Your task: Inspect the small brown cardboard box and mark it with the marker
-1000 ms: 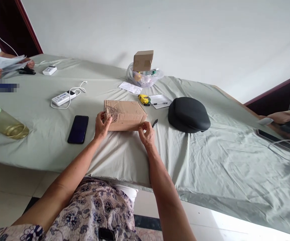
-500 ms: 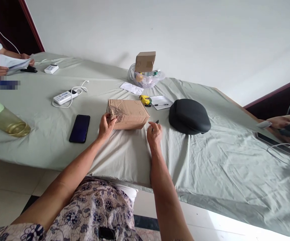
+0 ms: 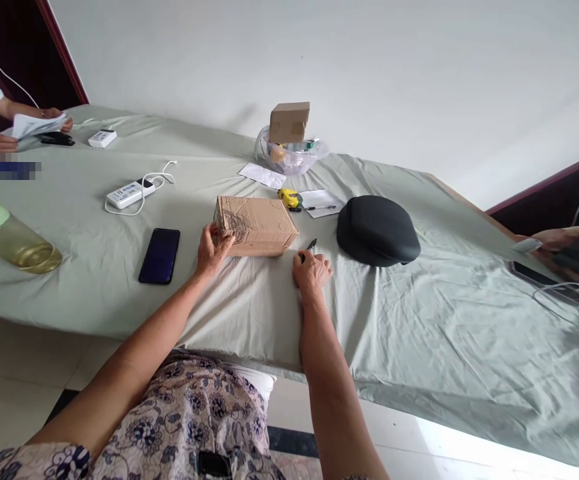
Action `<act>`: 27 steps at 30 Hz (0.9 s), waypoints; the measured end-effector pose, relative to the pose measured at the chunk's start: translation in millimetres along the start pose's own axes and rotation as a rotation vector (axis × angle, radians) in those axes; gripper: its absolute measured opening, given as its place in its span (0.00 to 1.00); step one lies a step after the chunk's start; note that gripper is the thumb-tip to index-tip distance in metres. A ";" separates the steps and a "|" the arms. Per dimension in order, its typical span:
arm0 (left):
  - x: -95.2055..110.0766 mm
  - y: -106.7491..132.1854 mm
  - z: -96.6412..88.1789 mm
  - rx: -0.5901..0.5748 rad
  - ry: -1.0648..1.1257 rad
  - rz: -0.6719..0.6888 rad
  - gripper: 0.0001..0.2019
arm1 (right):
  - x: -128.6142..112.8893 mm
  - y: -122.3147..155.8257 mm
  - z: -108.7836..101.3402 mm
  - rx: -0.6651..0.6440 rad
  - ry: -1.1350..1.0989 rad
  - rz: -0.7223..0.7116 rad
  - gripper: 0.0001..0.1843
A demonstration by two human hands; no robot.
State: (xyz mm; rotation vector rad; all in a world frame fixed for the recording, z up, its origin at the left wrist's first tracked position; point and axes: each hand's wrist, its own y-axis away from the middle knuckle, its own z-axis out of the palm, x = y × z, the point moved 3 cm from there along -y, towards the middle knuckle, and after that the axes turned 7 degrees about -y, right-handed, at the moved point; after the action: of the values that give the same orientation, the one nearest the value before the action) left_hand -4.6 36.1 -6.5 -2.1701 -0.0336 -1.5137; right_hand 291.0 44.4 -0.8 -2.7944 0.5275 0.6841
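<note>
A brown cardboard box [image 3: 259, 225] lies on the grey-green tablecloth [image 3: 249, 300] in front of me. My left hand [image 3: 211, 249] grips the box's near left corner, thumb on top. My right hand [image 3: 311, 269] rests on the cloth just right of the box, fingers curled over the near end of a black pen [image 3: 311, 245]; the pen's far tip sticks out beyond the knuckles. The right hand is clear of the box.
A black phone [image 3: 159, 255], a white power strip with cable [image 3: 130, 193], a yellow tape measure [image 3: 288, 197], papers [image 3: 321, 201], a black case [image 3: 377, 231], a bowl with a small box [image 3: 289, 140] and a green-lidded bottle [image 3: 4, 235]. Another person's hands hold papers [image 3: 29, 125] far left.
My right hand left the box's near right corner and moved right to the black pen, closing over it. The left hand stays on the box.
</note>
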 end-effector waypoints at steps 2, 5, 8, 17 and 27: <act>-0.2 -1.3 0.4 0.000 -0.058 0.020 0.43 | -0.4 0.8 -0.7 -0.007 0.018 0.009 0.20; 2.8 -3.8 0.9 -0.026 -0.154 0.108 0.41 | 0.1 0.9 0.9 0.016 0.007 0.036 0.19; 5.0 -5.4 0.9 -0.056 -0.200 0.138 0.33 | 2.4 -1.2 1.4 0.142 -0.194 0.060 0.20; 3.9 -6.7 3.9 -0.047 -0.254 0.180 0.27 | 5.7 -4.4 -10.6 0.445 -0.700 0.006 0.14; -0.3 -8.0 6.5 -0.057 -0.247 0.228 0.25 | -23.6 17.8 -15.7 0.614 -1.066 -0.352 0.19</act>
State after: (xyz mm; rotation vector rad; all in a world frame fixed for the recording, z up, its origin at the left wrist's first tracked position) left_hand -1.3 45.8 -5.5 -2.3056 0.1705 -1.1302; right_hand 270.8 30.5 22.0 -1.5691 0.0019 1.4347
